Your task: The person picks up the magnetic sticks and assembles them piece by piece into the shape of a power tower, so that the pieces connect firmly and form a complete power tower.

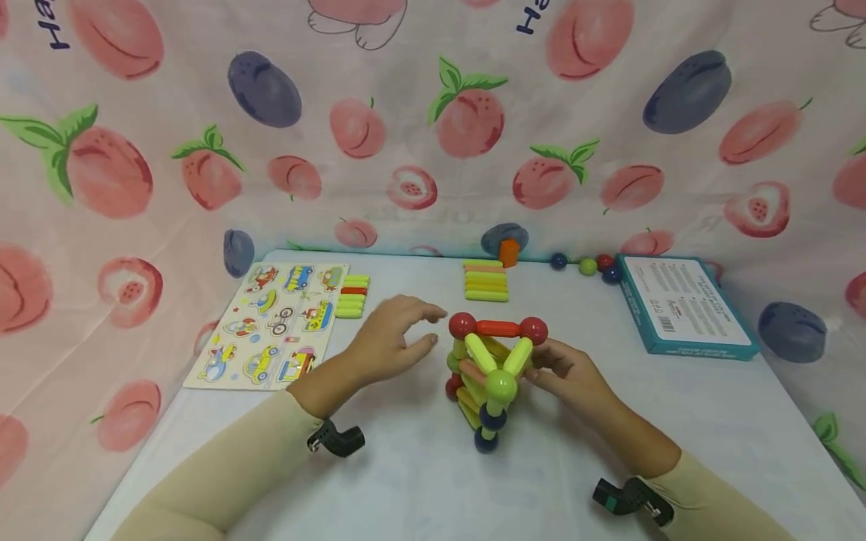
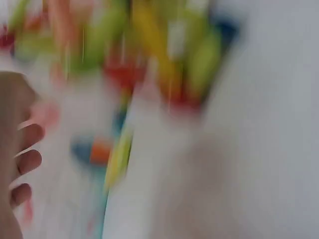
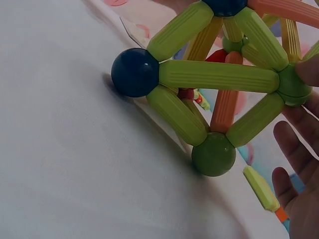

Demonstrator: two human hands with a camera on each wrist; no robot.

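Observation:
A tower of magnetic rods and balls stands upright on the table between my hands, with red balls on top at the back and a green ball at the top front. My left hand is held a little to its left, fingers spread and apart from it. On the other side, my right hand has its thumb and fingers around a green ball at the tower's side. A blue ball and light green rods show close up in the right wrist view. Motion blurs the left wrist view.
A picture puzzle board lies at the left, with several short rods beside it. Behind the tower lie more rods and an orange block. Several loose balls sit at the back right by a teal box.

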